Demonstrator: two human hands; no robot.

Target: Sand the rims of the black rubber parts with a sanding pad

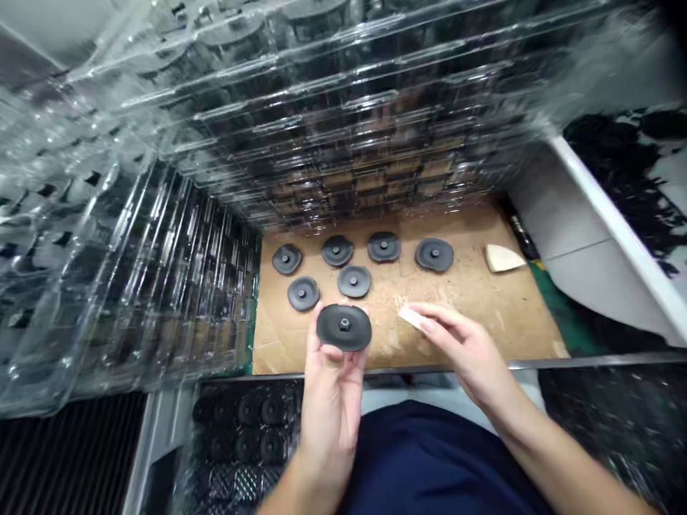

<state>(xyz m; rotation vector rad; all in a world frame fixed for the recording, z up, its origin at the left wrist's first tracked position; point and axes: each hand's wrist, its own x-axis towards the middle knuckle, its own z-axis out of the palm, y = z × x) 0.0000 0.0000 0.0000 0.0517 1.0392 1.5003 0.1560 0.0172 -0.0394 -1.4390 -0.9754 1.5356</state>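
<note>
My left hand (331,386) holds a round black disc (344,327) with a raised hub, fingers curled round its edge, just above the near edge of the brown work board (483,307). Close to its right, my right hand (456,343) pinches a small white block (411,316) between its fingertips, low over the board. Several more black discs (354,280) lie flat in two rows on the board beyond my hands.
Tall stacks of clear plastic trays (322,143) wall in the board at the back and left. A white wedge (503,258) lies at the board's right end. A tray of black discs (241,422) sits below on the left. A white panel (601,236) stands right.
</note>
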